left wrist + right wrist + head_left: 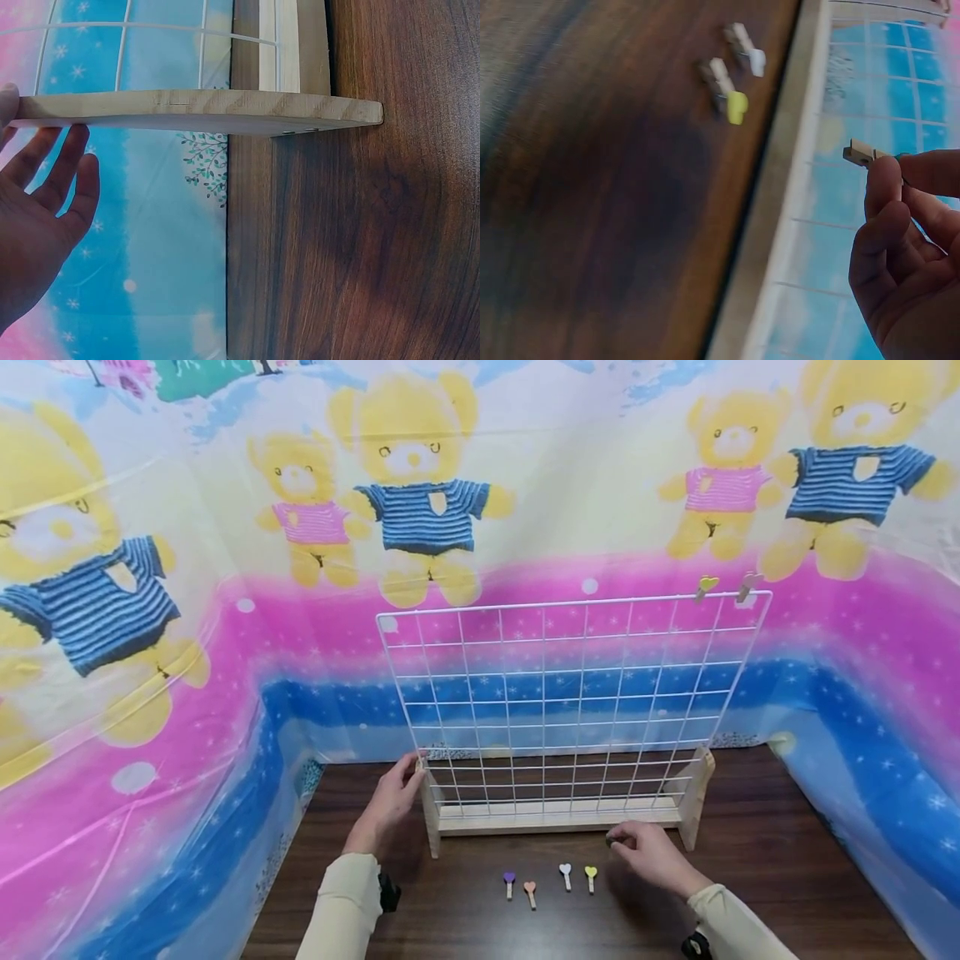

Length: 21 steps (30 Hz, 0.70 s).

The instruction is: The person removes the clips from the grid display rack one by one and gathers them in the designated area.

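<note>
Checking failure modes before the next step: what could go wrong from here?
1. The right hand pinches the small wooden clip only at one end, so it could slip or twist.
2. The left hand merely touches the wooden stand's left foot, so the white wire grid might shift or tip when pressed.

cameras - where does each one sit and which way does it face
Head: up at the person's head, looking forward and down at the wire grid rack, both hands and sleeves showing.
Left wrist: beside the rack's wooden foot, left hand open.
Right wrist: over the table, right hand pinching a clip.
Shared: yellow heart clip.
</note>
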Each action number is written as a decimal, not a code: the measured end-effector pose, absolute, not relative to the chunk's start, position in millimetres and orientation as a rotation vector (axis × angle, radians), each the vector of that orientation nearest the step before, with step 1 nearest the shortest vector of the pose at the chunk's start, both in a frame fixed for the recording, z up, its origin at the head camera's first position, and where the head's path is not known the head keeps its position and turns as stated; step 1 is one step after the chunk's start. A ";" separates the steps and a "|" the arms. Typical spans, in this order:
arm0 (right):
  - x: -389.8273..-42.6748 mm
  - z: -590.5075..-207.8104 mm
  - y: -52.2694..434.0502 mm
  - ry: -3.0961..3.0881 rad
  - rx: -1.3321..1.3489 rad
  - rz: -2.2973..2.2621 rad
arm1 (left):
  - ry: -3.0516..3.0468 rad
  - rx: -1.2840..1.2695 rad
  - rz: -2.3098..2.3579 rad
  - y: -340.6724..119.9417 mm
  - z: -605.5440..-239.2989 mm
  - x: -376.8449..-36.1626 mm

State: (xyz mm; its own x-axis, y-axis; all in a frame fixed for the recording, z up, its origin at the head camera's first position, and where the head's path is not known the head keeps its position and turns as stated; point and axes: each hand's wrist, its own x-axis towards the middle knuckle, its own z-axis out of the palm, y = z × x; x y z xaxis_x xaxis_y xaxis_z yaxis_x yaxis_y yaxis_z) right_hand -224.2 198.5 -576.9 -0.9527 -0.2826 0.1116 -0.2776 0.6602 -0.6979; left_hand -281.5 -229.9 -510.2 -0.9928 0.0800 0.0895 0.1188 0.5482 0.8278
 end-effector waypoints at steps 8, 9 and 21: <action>-221.9 -607.3 197.8 2.729 -0.490 -1.173 | -2.737 -0.178 -1.460 -230.0 -506.9 -280.5; -221.6 -610.4 197.5 2.720 -0.495 -1.169 | -2.739 -0.173 -1.458 -229.9 -506.6 -280.3; -219.9 -631.4 196.6 2.677 -0.460 -1.200 | -2.744 -0.148 -1.483 -229.4 -507.3 -280.2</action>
State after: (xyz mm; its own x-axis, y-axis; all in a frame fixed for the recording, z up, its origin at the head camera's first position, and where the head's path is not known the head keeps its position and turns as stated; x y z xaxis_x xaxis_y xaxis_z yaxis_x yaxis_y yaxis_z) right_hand -219.9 196.6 -631.4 -0.9377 -0.3463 -0.0296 -0.2083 0.6280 -0.7498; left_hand -280.2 -229.4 -507.3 -0.9953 0.0742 0.0616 0.0922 0.5446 0.8336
